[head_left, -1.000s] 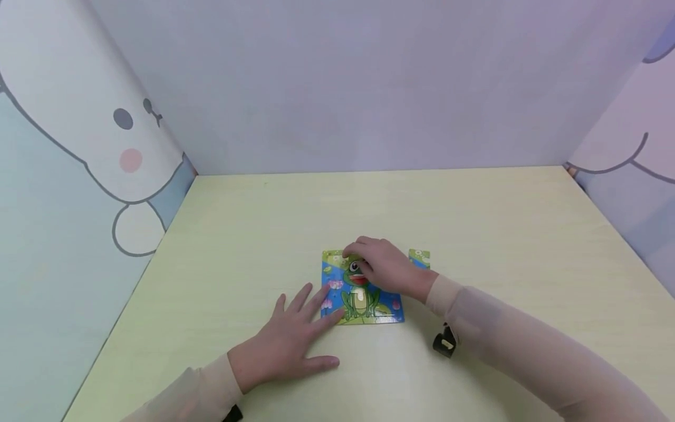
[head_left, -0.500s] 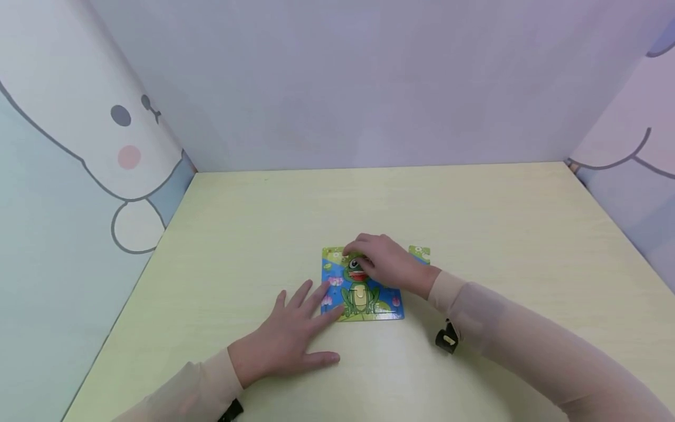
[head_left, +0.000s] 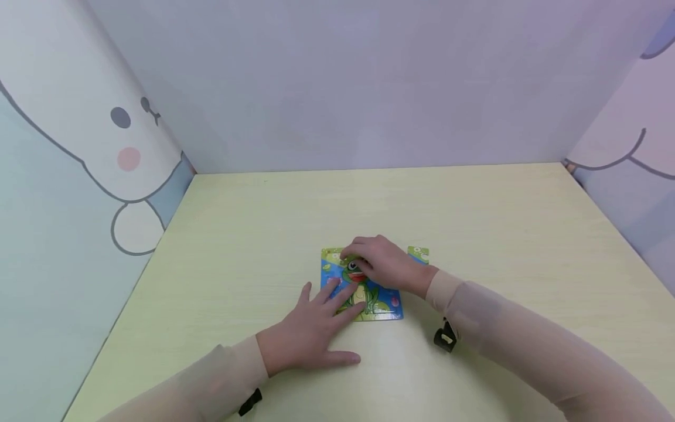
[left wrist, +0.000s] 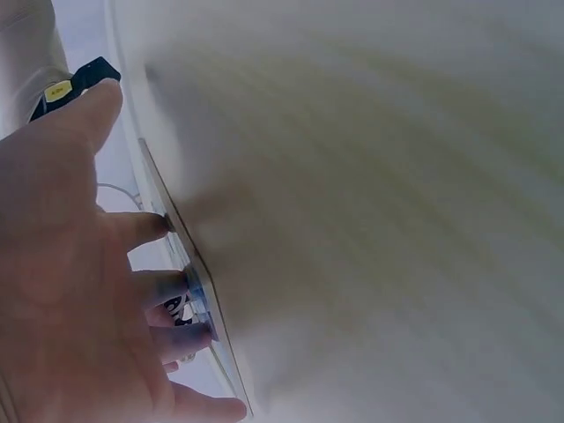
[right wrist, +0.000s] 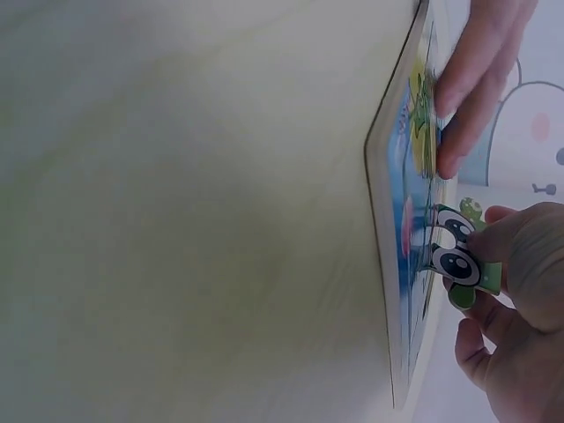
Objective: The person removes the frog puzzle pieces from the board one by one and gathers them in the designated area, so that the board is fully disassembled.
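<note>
A frog jigsaw puzzle with a blue and green picture lies flat near the middle of the table. In the right wrist view, my right hand pinches a puzzle piece printed with the frog's big eyes, standing tilted at the puzzle's surface. My left hand lies with fingers spread, its fingertips on the lower left of the puzzle. Seen from the left wrist, those fingers reach over the puzzle's edge. Part of the puzzle's upper right is hidden behind my right hand.
A corner-shaped puzzle piece in green and blue shows just beyond my right wrist, partly covered by it. The pale wooden table is bounded by a plain back wall and side walls with cartoon drawings.
My left hand has slid right, its fingers now farther over the puzzle's lower left part. My right hand stays nearly in place, still at the frog's head.
</note>
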Demonstrator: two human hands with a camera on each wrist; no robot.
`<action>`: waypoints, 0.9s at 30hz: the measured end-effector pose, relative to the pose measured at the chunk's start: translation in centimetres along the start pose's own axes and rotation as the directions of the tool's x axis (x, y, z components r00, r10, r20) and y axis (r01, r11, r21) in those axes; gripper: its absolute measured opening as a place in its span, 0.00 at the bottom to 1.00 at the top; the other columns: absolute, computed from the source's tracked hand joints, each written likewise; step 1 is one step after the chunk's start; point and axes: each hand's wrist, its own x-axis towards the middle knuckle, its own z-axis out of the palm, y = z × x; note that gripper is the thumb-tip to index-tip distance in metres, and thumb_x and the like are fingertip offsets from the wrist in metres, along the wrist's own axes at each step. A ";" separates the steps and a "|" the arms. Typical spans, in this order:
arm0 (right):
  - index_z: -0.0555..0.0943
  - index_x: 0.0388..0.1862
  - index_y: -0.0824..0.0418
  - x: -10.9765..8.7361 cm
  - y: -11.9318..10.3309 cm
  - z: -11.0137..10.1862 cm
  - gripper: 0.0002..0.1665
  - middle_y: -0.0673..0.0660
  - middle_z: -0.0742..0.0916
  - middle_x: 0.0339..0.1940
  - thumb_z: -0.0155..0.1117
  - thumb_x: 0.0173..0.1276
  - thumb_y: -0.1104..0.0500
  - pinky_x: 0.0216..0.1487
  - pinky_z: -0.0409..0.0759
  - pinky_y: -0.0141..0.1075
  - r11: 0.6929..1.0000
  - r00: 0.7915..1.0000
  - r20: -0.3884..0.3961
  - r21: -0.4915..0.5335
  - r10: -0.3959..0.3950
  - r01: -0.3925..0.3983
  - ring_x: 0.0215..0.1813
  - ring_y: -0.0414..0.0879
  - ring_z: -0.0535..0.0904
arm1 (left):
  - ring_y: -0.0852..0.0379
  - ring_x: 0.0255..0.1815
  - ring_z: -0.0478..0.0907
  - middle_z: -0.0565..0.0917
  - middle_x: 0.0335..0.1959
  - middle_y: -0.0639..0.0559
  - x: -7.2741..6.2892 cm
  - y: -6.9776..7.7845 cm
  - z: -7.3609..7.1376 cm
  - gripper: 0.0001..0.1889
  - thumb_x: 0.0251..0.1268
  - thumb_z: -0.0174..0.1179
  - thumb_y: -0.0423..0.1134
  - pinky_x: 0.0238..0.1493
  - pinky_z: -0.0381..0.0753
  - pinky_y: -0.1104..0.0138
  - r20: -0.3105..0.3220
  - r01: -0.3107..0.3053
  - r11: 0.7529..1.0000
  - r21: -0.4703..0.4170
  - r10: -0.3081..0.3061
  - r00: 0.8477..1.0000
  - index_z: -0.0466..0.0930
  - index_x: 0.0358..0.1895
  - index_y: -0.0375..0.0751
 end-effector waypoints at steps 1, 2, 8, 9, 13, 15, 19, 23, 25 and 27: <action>0.85 0.60 0.56 0.0 0.1 0.0 0.15 0.51 0.89 0.52 0.60 0.79 0.63 0.62 0.83 0.44 1.000 1.000 0.001 0.014 0.002 -0.002 0.50 0.44 0.86 | 0.31 0.86 0.51 0.57 0.87 0.46 0.1 0.0 0.0 0.44 0.70 0.53 0.74 0.69 0.61 0.25 0.005 0.006 1.000 0.004 -0.006 1.000 0.62 0.82 0.57; 0.85 0.60 0.56 0.0 0.1 0.0 0.15 0.51 0.89 0.52 0.60 0.79 0.64 0.62 0.83 0.43 1.000 1.000 0.000 0.027 0.001 -0.001 0.51 0.45 0.86 | 0.31 0.86 0.50 0.56 0.87 0.46 0.2 0.0 0.0 0.44 0.70 0.53 0.75 0.69 0.61 0.25 0.008 0.011 1.000 0.004 -0.011 1.000 0.62 0.82 0.57; 0.83 0.62 0.55 -0.1 0.5 -0.2 0.16 0.51 0.89 0.56 0.60 0.79 0.65 0.65 0.82 0.44 0.990 0.998 0.012 0.129 0.058 -0.059 0.57 0.45 0.85 | 0.31 0.86 0.49 0.55 0.87 0.47 0.4 0.1 -0.2 0.46 0.68 0.54 0.76 0.69 0.60 0.24 0.026 0.021 1.000 -0.011 -0.020 0.999 0.62 0.82 0.56; 0.83 0.62 0.55 -0.1 0.6 -0.3 0.16 0.51 0.88 0.56 0.60 0.79 0.65 0.65 0.82 0.44 0.985 0.997 0.009 0.156 0.076 -0.076 0.58 0.45 0.85 | 0.31 0.86 0.49 0.55 0.87 0.48 0.4 0.1 -0.2 0.46 0.67 0.54 0.76 0.69 0.60 0.24 0.030 0.022 1.000 -0.014 -0.021 0.999 0.62 0.82 0.56; 0.83 0.61 0.56 0.1 0.8 -1.2 0.16 0.53 0.88 0.59 0.60 0.79 0.64 0.66 0.82 0.48 0.959 0.991 -0.024 0.254 0.134 -0.124 0.61 0.49 0.84 | 0.32 0.87 0.47 0.53 0.88 0.48 0.5 0.2 -0.2 0.47 0.66 0.54 0.77 0.70 0.59 0.24 0.043 0.028 0.999 -0.020 -0.027 0.999 0.62 0.83 0.56; 0.83 0.62 0.56 0.1 0.8 -1.9 0.16 0.54 0.87 0.61 0.60 0.79 0.64 0.67 0.81 0.50 0.947 0.986 -0.029 0.287 0.163 -0.147 0.63 0.51 0.83 | 0.32 0.87 0.46 0.52 0.88 0.48 0.5 0.2 -0.2 0.48 0.65 0.54 0.78 0.70 0.59 0.24 0.047 0.031 0.999 -0.020 -0.030 0.998 0.61 0.83 0.57; 0.82 0.65 0.56 -0.5 1.1 -3.8 0.18 0.55 0.87 0.64 0.61 0.79 0.64 0.67 0.81 0.52 0.936 0.979 -0.004 0.295 0.203 -0.192 0.66 0.52 0.82 | 0.33 0.87 0.46 0.52 0.88 0.49 0.5 0.2 0.0 0.49 0.64 0.54 0.79 0.70 0.58 0.23 0.052 0.037 0.999 -0.017 -0.036 0.998 0.61 0.83 0.58; 0.81 0.68 0.57 -2.0 2.3 -5.5 0.21 0.58 0.86 0.65 0.60 0.80 0.64 0.66 0.81 0.53 0.939 0.972 0.017 0.253 0.236 -0.233 0.64 0.54 0.82 | 0.34 0.88 0.45 0.52 0.88 0.50 0.4 0.2 0.2 0.49 0.63 0.54 0.79 0.70 0.59 0.24 0.047 0.041 0.999 -0.007 -0.041 0.998 0.61 0.83 0.58; 0.79 0.70 0.58 -3.0 3.3 -6.3 0.22 0.59 0.86 0.63 0.59 0.80 0.63 0.64 0.82 0.53 0.938 0.964 0.037 0.224 0.263 -0.264 0.62 0.54 0.83 | 0.34 0.88 0.46 0.52 0.88 0.50 0.4 0.2 0.3 0.49 0.63 0.54 0.79 0.70 0.59 0.24 0.044 0.041 0.999 -0.010 -0.040 0.998 0.61 0.83 0.58; 0.78 0.70 0.59 -4.0 4.4 -7.0 0.21 0.60 0.87 0.60 0.59 0.80 0.64 0.62 0.83 0.53 0.937 0.957 0.061 0.193 0.284 -0.291 0.59 0.54 0.84 | 0.34 0.88 0.46 0.52 0.88 0.50 0.4 0.2 0.3 0.49 0.63 0.55 0.79 0.69 0.60 0.24 0.044 0.041 0.999 -0.016 -0.041 0.998 0.61 0.83 0.58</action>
